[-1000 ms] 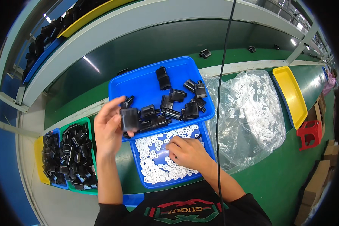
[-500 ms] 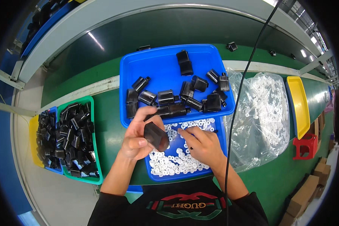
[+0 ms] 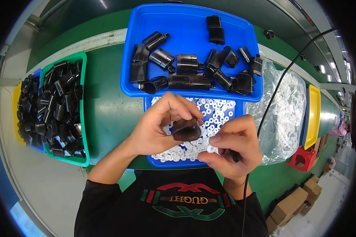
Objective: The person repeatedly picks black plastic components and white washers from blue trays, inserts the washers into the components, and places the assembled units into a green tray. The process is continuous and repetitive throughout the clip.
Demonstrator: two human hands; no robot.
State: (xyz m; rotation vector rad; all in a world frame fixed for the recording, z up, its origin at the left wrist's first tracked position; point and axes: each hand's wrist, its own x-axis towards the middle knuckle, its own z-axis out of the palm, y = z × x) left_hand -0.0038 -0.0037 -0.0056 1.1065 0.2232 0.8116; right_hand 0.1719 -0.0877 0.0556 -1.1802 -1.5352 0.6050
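My left hand (image 3: 156,124) is wrapped round a smoky black plastic housing (image 3: 187,131), its wide rounded end toward me. Thumb and forefinger of my right hand (image 3: 241,144) pinch a small white washer (image 3: 212,149) just right of the housing, the two apart. A small dark thing (image 3: 235,156) shows among the right hand's lower fingers; its kind is unclear. Both hands are above a shallow blue tray (image 3: 174,164) of loose white washers (image 3: 186,153), partly hiding it. Beyond them, a larger blue tray (image 3: 170,21) holds several similar black housings (image 3: 186,62).
At left stands a green basket (image 3: 84,118) heaped with black housings, beside blue and yellow containers. A clear plastic bag (image 3: 281,118) of washers lies at right, near a yellow tray (image 3: 313,116). A black cable (image 3: 271,100) hangs across the right side. A red stool (image 3: 303,158) stands beyond.
My right hand has come up from the washer tray with a washer in its fingertips. The left hand has turned the housing and its fingers now wrap it. The whole view has shifted.
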